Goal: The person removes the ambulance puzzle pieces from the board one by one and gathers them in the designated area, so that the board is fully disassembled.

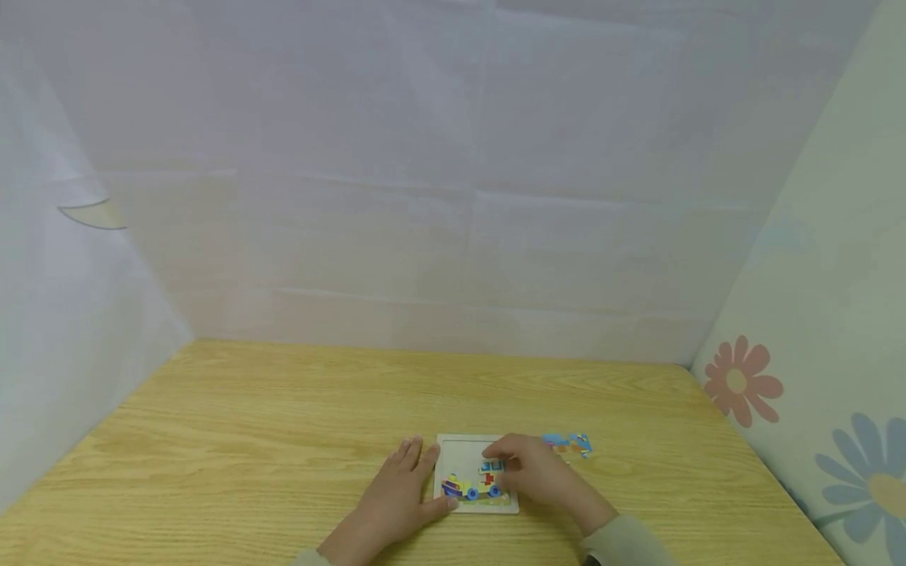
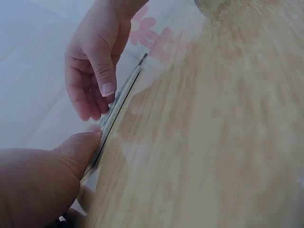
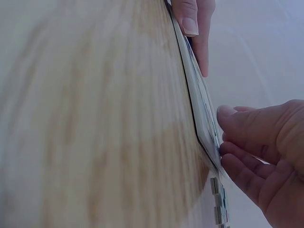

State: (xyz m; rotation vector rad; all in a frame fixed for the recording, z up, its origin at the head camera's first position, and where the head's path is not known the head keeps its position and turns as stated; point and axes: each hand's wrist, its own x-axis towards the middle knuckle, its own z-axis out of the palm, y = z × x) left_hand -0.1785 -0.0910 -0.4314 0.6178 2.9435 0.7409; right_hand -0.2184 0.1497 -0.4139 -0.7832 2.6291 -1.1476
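A white-framed puzzle board [image 1: 460, 445] lies flat on the wooden table [image 1: 283, 424], its lower part filled with a colourful vehicle picture. My left hand [image 1: 423, 475] lies flat beside the board's left edge, fingers straight, thumb [image 2: 78, 149] pressed against the frame's near corner. My right hand [image 1: 501, 462] hovers over the board's right side, its curled fingers and thumb pinching a blue and red puzzle piece [image 1: 490, 467] at the picture. In the right wrist view the board's edge [image 3: 197, 107] runs between both hands, with the right hand's fingertips [image 3: 227, 114] touching its surface.
A few loose blue and orange pieces [image 1: 568, 444] lie on the table just right of the board. White sheeting forms the back and left walls, and a flower-patterned panel [image 1: 814, 369] closes the right side. Bare wood stretches to the left and behind the board.
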